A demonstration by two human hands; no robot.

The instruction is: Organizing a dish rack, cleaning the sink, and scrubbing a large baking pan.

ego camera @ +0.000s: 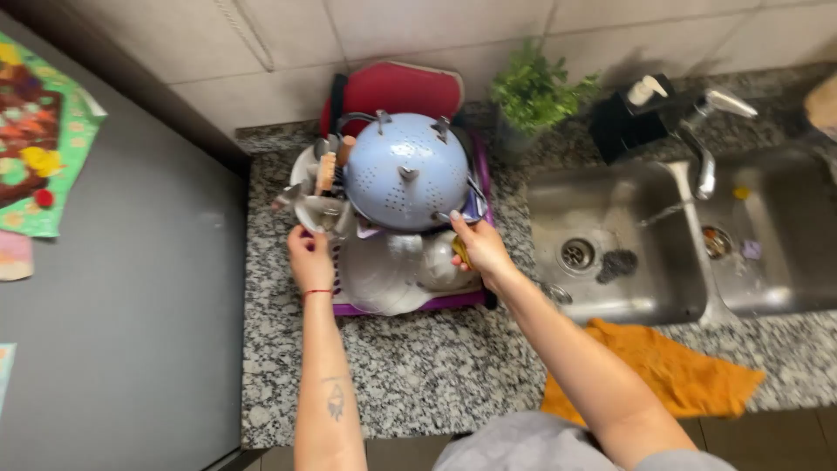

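A grey garment is seen at the bottom edge, nearest the camera, with two bare forearms stretched forward from it over the speckled granite bench (410, 366). A small tattoo is worn on the left forearm and a thin red band at the wrist. The left hand (309, 256) is raised at the left side of a purple dish rack (410, 303), its fingers curled against the pale dishes stacked there; whether anything is actually gripped cannot be told. The right hand (479, 247) is placed at the right side of the rack, its fingers closed around a small yellow object (459, 253) that is mostly hidden, just beside the lower rim of an upturned light-blue colander (406, 171). The colander is rested dome-up on top of the rack's load, above a metal bowl (384, 275). A red board (401, 87) is leaned against the tiled wall behind the rack. To the right, a potted green herb (534, 87) is set near a steel double sink (628, 296), into which water is being run from the tap (708, 144). An orange cloth (671, 366) is draped over the bench's front edge, below the sink.
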